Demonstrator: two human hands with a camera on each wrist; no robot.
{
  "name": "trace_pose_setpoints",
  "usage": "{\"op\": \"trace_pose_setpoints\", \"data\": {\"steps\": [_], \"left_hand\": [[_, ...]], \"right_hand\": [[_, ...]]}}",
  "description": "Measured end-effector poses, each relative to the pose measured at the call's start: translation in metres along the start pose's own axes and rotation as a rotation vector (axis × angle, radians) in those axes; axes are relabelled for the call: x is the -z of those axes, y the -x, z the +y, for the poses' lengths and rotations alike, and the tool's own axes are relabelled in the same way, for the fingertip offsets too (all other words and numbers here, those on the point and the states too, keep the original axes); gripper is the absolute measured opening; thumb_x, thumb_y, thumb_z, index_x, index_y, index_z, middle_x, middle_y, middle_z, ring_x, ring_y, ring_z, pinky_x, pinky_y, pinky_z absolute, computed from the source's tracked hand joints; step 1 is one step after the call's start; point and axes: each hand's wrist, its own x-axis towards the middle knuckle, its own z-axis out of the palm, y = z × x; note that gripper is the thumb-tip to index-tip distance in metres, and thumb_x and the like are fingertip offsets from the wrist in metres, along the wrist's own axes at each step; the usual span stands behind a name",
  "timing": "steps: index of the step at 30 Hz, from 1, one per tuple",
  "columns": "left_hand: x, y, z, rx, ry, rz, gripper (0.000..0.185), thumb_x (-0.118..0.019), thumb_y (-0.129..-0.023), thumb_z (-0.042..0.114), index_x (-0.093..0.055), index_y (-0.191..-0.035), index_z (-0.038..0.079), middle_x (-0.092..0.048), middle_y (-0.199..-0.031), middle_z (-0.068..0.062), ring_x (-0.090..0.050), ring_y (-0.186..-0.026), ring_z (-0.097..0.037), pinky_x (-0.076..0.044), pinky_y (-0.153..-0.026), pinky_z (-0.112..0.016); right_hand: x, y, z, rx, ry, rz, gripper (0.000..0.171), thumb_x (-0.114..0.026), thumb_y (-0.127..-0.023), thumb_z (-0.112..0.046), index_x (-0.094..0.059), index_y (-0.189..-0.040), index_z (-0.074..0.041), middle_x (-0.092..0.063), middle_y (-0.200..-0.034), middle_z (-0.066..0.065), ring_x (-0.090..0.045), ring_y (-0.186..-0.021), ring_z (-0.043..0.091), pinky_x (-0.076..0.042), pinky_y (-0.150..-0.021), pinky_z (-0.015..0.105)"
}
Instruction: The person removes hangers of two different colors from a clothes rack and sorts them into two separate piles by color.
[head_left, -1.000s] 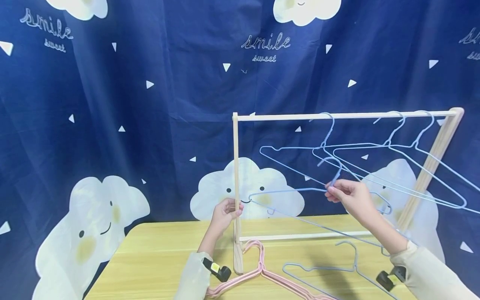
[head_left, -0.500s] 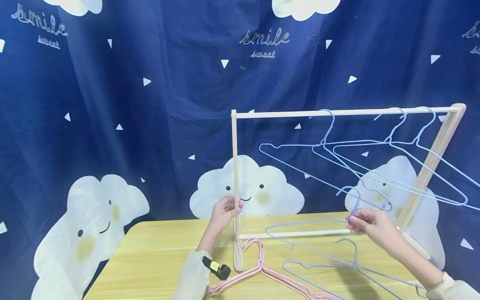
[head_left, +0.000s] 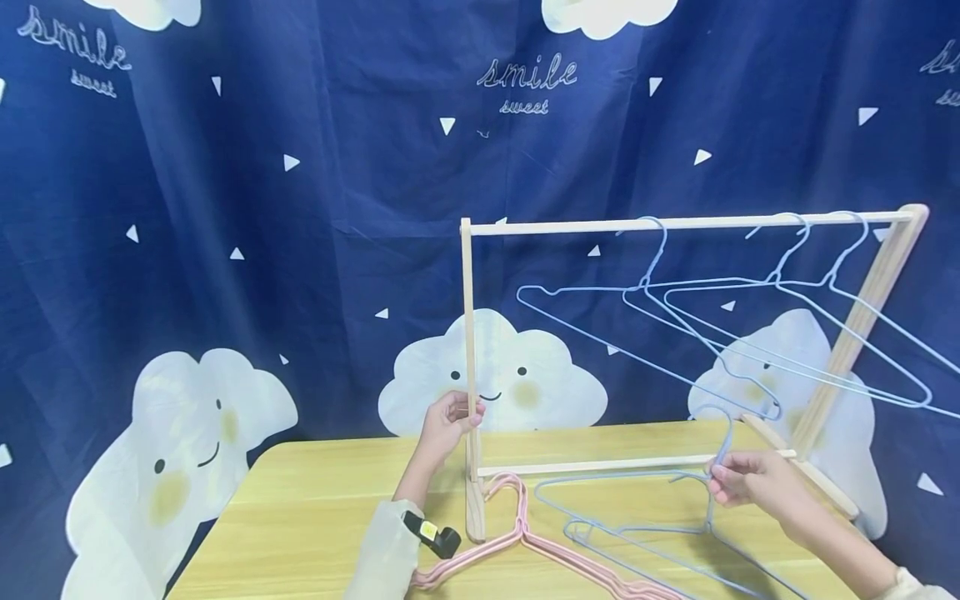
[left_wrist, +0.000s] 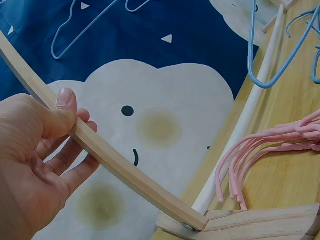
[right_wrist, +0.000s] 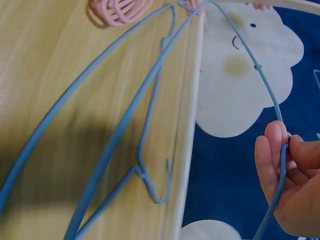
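Observation:
My left hand (head_left: 448, 421) grips the left upright of a small wooden rack (head_left: 468, 333); in the left wrist view the thumb and fingers (left_wrist: 65, 107) wrap around that post (left_wrist: 115, 165). My right hand (head_left: 738, 479) pinches the neck of a blue wire hanger (head_left: 622, 492) low over the table, just in front of the rack's bottom bar. The right wrist view shows fingertips (right_wrist: 277, 145) closed on the blue wire (right_wrist: 270, 95). Another blue hanger (head_left: 645, 537) lies flat underneath it. Three blue hangers (head_left: 712, 308) hang from the top rail.
A stack of pink hangers (head_left: 525, 550) lies on the yellow wooden table (head_left: 315, 508) by the rack's left foot. A dark blue curtain with clouds (head_left: 225, 250) hangs right behind. The rack's right leg (head_left: 855, 333) slants close to my right hand.
My right hand has brought the blue hanger down from mid-rack height to just above the table and slightly right. The left hand keeps holding the post.

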Motion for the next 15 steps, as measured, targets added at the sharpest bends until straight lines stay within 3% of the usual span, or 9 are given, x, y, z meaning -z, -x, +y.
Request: {"op": "trace_pose_setpoints", "data": {"steps": [4, 12, 15], "left_hand": [[0.001, 0.000, -0.001, -0.004, -0.007, -0.009, 0.029, -0.070, -0.086, -0.006, -0.065, -0.113, -0.010, -0.076, -0.104, -0.018, -0.070, -0.091, -0.012, -0.055, -0.087, -0.027], [0.001, 0.000, 0.000, 0.008, 0.007, -0.001, 0.027, -0.071, -0.085, -0.006, -0.066, -0.112, -0.006, -0.075, -0.105, -0.019, -0.070, -0.092, -0.016, -0.055, -0.089, -0.030], [0.000, 0.000, 0.001, 0.021, 0.005, 0.004, 0.027, -0.070, -0.086, -0.007, -0.066, -0.112, -0.007, -0.075, -0.105, -0.019, -0.070, -0.093, -0.016, -0.056, -0.091, -0.034]], "right_hand": [[0.005, -0.002, 0.012, -0.067, -0.048, -0.035, 0.028, -0.052, -0.104, -0.010, -0.065, -0.106, 0.014, -0.072, -0.085, 0.000, -0.069, -0.075, 0.007, -0.061, -0.074, 0.025], [0.012, -0.011, 0.049, -0.121, -0.267, -0.233, 0.020, -0.050, -0.103, -0.006, -0.064, -0.105, 0.008, -0.070, -0.089, 0.001, -0.067, -0.078, 0.007, -0.060, -0.076, 0.024], [0.012, -0.013, 0.060, -0.142, -0.283, -0.257, 0.020, -0.050, -0.103, -0.006, -0.064, -0.106, 0.008, -0.071, -0.088, 0.001, -0.068, -0.077, 0.007, -0.060, -0.074, 0.023]]}}
